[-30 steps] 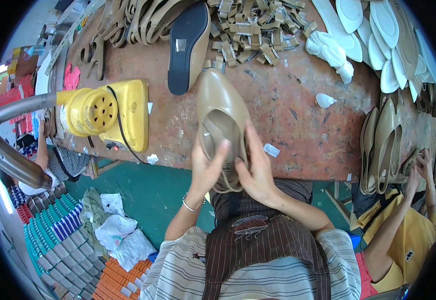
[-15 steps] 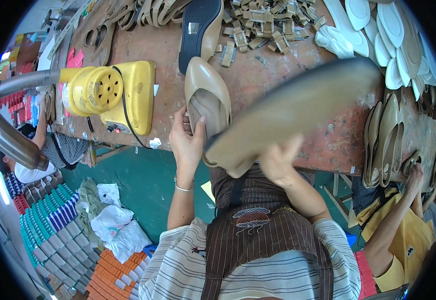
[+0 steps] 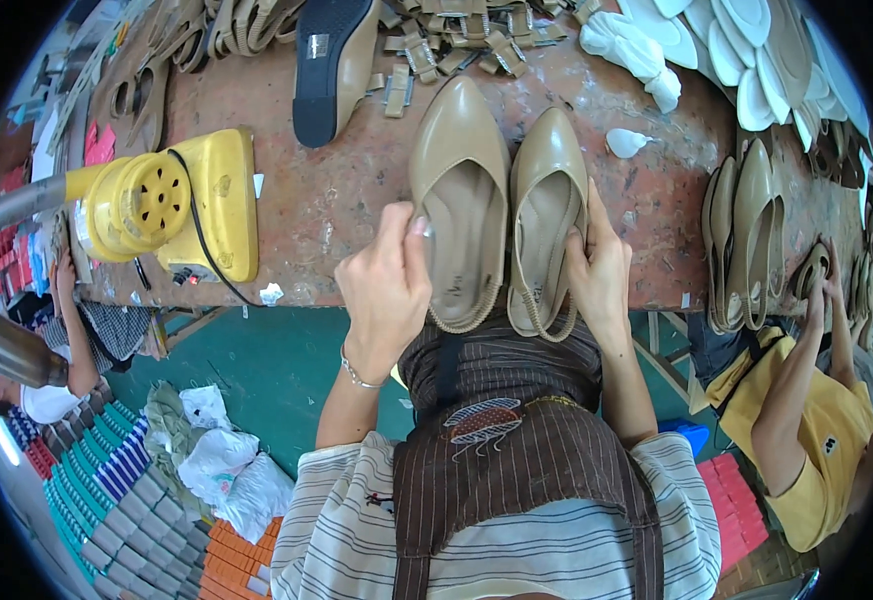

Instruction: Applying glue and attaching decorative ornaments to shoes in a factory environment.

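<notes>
Two tan pointed slingback shoes are held side by side over the table's near edge, toes pointing away from me and insoles facing up. My left hand (image 3: 386, 285) is closed on the outer side of the left shoe (image 3: 461, 130), its thumb near the opening. The right shoe (image 3: 548, 150) is in my right hand (image 3: 601, 265), with the thumb inside the opening and fingers along the outer side. Both elastic heel straps hang toward my apron. A small white bottle with a pointed tip (image 3: 626, 142) lies just beyond my right hand.
A yellow machine (image 3: 226, 205) with a metal pipe stands at left. Behind lie a sole-up shoe (image 3: 318, 75), a heap of tan bows (image 3: 456, 45) and white insoles (image 3: 746, 45). More tan shoes (image 3: 751, 230) stand at right, near a person in yellow (image 3: 806, 430). Another person sits far left.
The shoe swinging blurred in my right hand is now upright beside the other one. Both shoes are level, soles down. My view has shifted slightly to the right.
</notes>
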Available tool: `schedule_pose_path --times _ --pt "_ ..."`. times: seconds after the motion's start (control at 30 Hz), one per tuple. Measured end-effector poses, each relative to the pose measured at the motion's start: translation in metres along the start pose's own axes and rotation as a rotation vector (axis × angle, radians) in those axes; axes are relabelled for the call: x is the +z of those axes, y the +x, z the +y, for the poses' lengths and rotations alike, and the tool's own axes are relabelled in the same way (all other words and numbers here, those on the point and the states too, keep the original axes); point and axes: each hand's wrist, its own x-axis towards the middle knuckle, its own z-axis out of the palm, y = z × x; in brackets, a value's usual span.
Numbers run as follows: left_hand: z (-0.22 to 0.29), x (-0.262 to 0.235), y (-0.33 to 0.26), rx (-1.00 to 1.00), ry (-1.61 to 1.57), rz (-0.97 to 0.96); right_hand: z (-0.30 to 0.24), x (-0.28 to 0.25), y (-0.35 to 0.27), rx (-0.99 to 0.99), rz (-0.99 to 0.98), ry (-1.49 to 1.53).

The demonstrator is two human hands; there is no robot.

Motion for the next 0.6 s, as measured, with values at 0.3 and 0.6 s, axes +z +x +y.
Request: schedule_pose_path --times 0.3,0.6 --pt "-0.025 -0.066 0.023 -0.258 0.088 0.339 0.014 -0.001 0.001 0.034 -0.004 -0.002" --pt "-0.088 -0.018 0.000 -0.341 -0.141 -0.170 0.004 0.010 0.016 -0.150 -0.100 0.009"
